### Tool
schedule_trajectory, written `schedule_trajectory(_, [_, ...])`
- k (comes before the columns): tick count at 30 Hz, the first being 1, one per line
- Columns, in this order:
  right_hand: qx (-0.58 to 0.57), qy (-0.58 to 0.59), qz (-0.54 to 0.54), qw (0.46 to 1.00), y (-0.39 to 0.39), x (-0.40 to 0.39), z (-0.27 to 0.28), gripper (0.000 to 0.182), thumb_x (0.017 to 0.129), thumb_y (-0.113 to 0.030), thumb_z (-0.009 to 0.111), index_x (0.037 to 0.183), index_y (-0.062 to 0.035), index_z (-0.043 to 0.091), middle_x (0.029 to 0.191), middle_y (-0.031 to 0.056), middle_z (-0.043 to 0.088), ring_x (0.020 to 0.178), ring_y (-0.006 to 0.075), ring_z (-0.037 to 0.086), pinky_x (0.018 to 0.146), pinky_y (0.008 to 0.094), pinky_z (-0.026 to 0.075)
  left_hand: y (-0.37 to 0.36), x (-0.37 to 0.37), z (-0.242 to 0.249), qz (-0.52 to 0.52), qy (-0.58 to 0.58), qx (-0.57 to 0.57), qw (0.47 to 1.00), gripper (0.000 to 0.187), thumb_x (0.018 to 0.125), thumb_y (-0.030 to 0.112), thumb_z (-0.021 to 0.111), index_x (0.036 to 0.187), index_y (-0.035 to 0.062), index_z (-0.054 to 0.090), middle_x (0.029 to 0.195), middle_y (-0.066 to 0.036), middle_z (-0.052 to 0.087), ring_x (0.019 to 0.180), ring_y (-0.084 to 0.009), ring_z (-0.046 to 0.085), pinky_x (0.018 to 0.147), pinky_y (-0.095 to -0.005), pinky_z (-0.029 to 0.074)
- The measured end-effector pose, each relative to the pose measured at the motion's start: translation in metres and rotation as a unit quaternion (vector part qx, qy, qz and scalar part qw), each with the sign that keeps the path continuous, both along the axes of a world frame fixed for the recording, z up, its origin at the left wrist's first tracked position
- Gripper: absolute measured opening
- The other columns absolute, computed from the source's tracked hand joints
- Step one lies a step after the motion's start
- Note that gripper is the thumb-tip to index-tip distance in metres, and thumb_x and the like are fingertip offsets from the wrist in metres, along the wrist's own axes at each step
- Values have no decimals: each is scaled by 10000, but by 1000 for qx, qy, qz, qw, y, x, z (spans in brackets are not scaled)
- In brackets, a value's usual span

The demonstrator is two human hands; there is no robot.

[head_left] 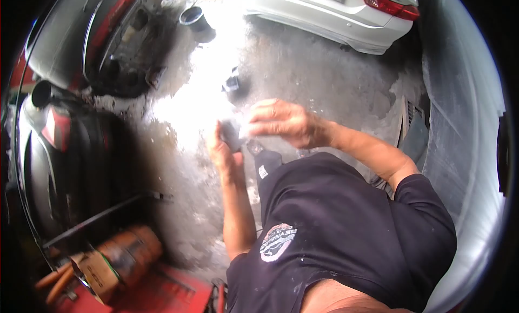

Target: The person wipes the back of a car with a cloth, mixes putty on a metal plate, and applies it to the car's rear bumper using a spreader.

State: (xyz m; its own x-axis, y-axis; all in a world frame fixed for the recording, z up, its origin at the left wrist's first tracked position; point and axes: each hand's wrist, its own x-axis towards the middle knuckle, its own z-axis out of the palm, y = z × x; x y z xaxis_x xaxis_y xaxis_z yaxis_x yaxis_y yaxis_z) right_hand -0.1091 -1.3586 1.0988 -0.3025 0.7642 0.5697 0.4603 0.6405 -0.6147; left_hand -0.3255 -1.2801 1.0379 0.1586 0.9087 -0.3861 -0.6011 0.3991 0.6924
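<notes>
My left hand [220,148] is wrapped round a small dark grey, flat-looking object [230,134], with the thumb on its near side. Its kind is blurred by glare. From the right, my right hand [281,121] reaches in with its fingers bent and close together. At those fingertips is a pale, whitish patch [245,130], right beside the grey object; I cannot make out what it is. Both hands are in front of my dark shirt [335,215], above the concrete floor [200,199].
A white car's rear bumper [335,21] is at the top. Dark car bumpers [70,167] stand at the left. A bucket [193,18] and a small dark-and-white item [232,81] are on the floor. A cardboard box [97,275] sits lower left; translucent sheeting [465,118] hangs right.
</notes>
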Motion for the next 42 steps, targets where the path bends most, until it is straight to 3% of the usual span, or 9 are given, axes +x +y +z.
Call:
schedule_trajectory(2, [65, -67, -2, 996, 17, -16, -4, 640, 797, 52, 626, 1410, -129, 675, 1371, 177, 617, 1315, 393, 580, 1133, 488, 499, 17, 0, -14, -52, -112, -106, 987, 249, 1074, 164, 591, 1254, -1, 640, 1241, -102, 682, 1066, -231, 689, 921, -385, 568])
schedule_trajectory(8, [-46, -204, -93, 973, 64, -14, -52, 627, 803, 74, 595, 1398, -114, 662, 1284, 157, 634, 1274, 345, 598, 1073, 456, 531, 89, -30, 19, -50, -84, 11, 995, 277, 1068, 148, 614, 1280, -25, 654, 1195, -123, 726, 1107, -238, 695, 975, -400, 574])
schedule_trajectory(14, [-5, -196, -198, 960, 140, -70, 11, 479, 832, 3, 621, 1293, -108, 693, 1222, 116, 655, 1211, 303, 627, 1067, 454, 499, 148, -40, 22, -144, 227, 199, 942, 396, 1143, 296, 504, 1110, -45, 703, 977, -100, 749, 849, -150, 701, 770, -293, 568])
schedule_trajectory(25, [-47, -188, -162, 968, 145, -63, -22, 467, 814, 2, 641, 1260, -117, 708, 1206, 86, 655, 1190, 305, 623, 1066, 465, 488, 204, -37, 32, 13, 118, 168, 979, 380, 1139, 294, 526, 971, -17, 666, 872, -81, 709, 787, -150, 680, 702, -285, 564])
schedule_trajectory(29, [27, -47, -88, 995, 166, -66, 21, 596, 806, 88, 589, 1357, -120, 677, 1274, 126, 644, 1250, 337, 601, 1088, 453, 499, 207, -40, 14, -58, 50, 60, 995, 270, 1100, 242, 599, 1151, -14, 668, 1059, -97, 736, 888, -185, 714, 741, -309, 585])
schedule_trajectory(31, [73, -91, -79, 990, 166, -68, 10, 611, 822, 92, 593, 1391, -120, 655, 1312, 147, 625, 1287, 350, 582, 1106, 456, 503, 195, -34, 3, -129, -105, -27, 986, 289, 1058, 119, 616, 1307, -25, 636, 1191, -105, 704, 1084, -210, 685, 909, -341, 561])
schedule_trajectory(34, [51, -116, -134, 983, 161, -51, -18, 614, 835, 58, 611, 1417, -135, 642, 1305, 147, 619, 1290, 335, 583, 1100, 456, 509, 177, -24, 19, -95, -56, 18, 994, 306, 1063, 114, 607, 1331, -32, 622, 1211, -109, 698, 1118, -215, 672, 957, -360, 544])
schedule_trajectory(38, [-72, -162, -151, 973, 147, -9, -40, 616, 823, 69, 601, 1398, -146, 656, 1273, 126, 632, 1267, 321, 601, 1105, 447, 500, 184, -23, 23, -53, -34, 91, 994, 255, 1090, 165, 594, 1260, -21, 635, 1103, -114, 721, 937, -193, 711, 795, -330, 586])
schedule_trajectory(42, [40, -184, -208, 960, 169, -21, 11, 461, 882, -36, 606, 1316, -153, 710, 1269, 111, 661, 1241, 301, 622, 1078, 467, 497, 174, 4, 37, -52, 111, 176, 977, 309, 1129, 254, 541, 1050, -13, 673, 895, -72, 705, 730, -133, 677, 632, -263, 547])
